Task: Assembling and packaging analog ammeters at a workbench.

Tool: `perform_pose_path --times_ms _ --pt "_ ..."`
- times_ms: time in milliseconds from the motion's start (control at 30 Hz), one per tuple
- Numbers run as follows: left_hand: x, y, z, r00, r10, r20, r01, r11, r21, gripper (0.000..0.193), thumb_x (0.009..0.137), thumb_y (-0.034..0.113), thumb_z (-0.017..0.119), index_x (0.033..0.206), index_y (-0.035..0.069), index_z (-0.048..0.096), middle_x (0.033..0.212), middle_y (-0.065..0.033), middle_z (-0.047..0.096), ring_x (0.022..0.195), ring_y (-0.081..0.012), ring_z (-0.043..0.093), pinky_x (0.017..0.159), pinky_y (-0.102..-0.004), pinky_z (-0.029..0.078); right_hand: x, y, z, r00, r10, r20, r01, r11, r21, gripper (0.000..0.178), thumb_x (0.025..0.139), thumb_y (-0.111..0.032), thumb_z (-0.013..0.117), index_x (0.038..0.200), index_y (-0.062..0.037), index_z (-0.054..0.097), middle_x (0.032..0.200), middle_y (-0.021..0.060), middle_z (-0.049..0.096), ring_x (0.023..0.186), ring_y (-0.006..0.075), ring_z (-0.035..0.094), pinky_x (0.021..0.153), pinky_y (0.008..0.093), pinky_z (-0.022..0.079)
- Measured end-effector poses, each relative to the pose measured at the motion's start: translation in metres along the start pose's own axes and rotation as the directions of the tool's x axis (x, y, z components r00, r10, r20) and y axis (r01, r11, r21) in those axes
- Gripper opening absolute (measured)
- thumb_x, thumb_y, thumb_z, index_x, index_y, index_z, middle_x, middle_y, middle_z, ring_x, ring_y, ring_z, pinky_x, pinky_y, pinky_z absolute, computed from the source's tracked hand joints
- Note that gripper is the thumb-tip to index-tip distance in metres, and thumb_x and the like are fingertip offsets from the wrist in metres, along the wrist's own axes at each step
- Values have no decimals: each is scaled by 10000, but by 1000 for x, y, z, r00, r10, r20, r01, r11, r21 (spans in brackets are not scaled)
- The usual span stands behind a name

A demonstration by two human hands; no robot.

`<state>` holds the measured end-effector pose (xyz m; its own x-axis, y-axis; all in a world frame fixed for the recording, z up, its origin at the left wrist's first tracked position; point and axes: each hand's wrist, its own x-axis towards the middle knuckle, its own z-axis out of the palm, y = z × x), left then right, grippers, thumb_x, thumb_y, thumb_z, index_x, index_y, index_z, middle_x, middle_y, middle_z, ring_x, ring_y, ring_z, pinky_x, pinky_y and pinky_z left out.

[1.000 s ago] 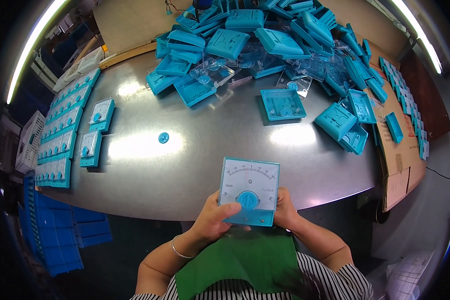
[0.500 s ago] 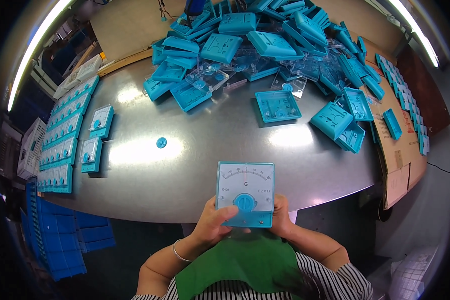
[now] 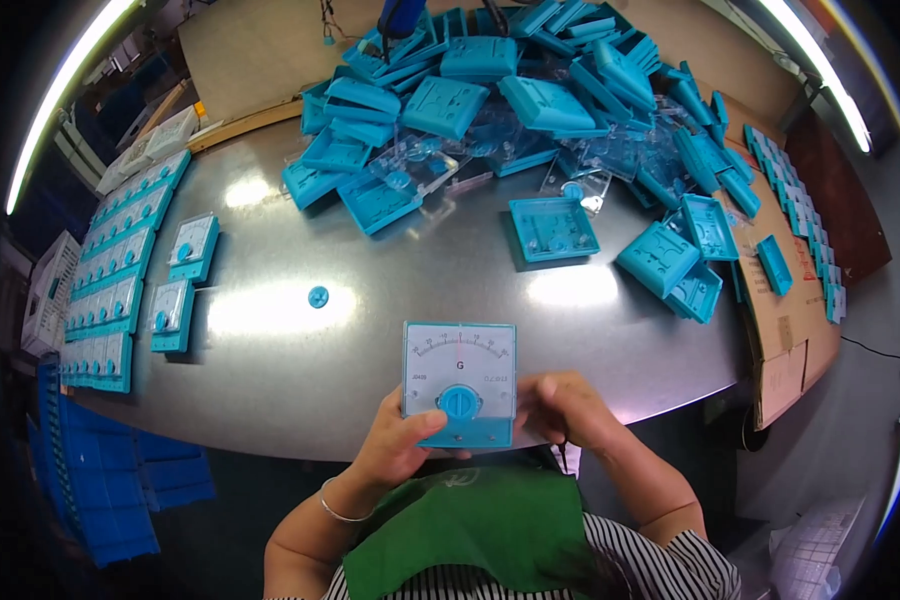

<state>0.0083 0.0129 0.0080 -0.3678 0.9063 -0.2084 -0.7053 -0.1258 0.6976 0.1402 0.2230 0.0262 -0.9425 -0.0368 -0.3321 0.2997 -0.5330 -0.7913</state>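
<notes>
A teal galvanometer point(image 3: 460, 365) with a white dial, a clear cover and a round teal knob stands upright in front of me, over the table's near edge. My left hand point(image 3: 395, 440) grips its lower left side, the thumb on the front near the knob and the other fingers behind. My right hand point(image 3: 570, 410) is just off its right edge, thumb and fingers loosely bent and apart; some fingertips are blurred close to the case. A loose round teal knob point(image 3: 318, 297) lies on the metal table point(image 3: 370, 370) to the left.
Teal cases and clear covers are heaped in a pile point(image 3: 450, 105) at the back. An open teal case point(image 3: 555, 229) lies nearer. Two meters point(image 3: 173, 315) stand left, beside rows of similar meters point(image 3: 100, 310). Further rows point(image 3: 800, 215) and a cardboard sheet point(image 3: 785, 330) are at right.
My right hand has come away from the galvanometer's right side. The meter, still in my left hand, has shifted a little left in view.
</notes>
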Motion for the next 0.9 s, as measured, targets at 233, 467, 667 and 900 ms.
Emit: perform_pose_path --times_ms 233,467,667,900 --pt "37 -7 3 824 567 2 -523 759 388 1037 743 209 777 1462 116 35 1403 -132 306 1170 -276 493 939 -383 449 16 -27 28 805 -572 158 287 143 -947 278 763 -227 708 839 4 573 675 94 570 584 195 562 520 326 451" --pt "28 5 14 853 506 -126 -470 851 235 1104 692 177 789 1474 222 11 1218 -91 401 1024 -247 555 853 -389 509 34 -26 8 716 -608 344 394 -55 -917 313 726 -202 725 955 -42 584 814 131 599 703 301 612 584 379 496" --pt "21 -1 14 891 445 -90 -410 874 261 1079 672 312 779 1476 241 62 1148 -83 471 960 -233 581 821 -394 540 66 -66 -114 571 -803 169 -266 -376 -888 194 765 -100 659 949 -65 611 1140 126 574 1001 326 556 715 382 525" --pt "11 5 1 902 418 -112 -398 903 161 1069 684 413 764 1478 227 72 1290 -130 452 1080 -264 559 884 -428 516 44 -122 -64 924 -382 -19 156 422 -893 201 801 -166 640 858 28 643 695 36 610 611 81 532 577 256 448"
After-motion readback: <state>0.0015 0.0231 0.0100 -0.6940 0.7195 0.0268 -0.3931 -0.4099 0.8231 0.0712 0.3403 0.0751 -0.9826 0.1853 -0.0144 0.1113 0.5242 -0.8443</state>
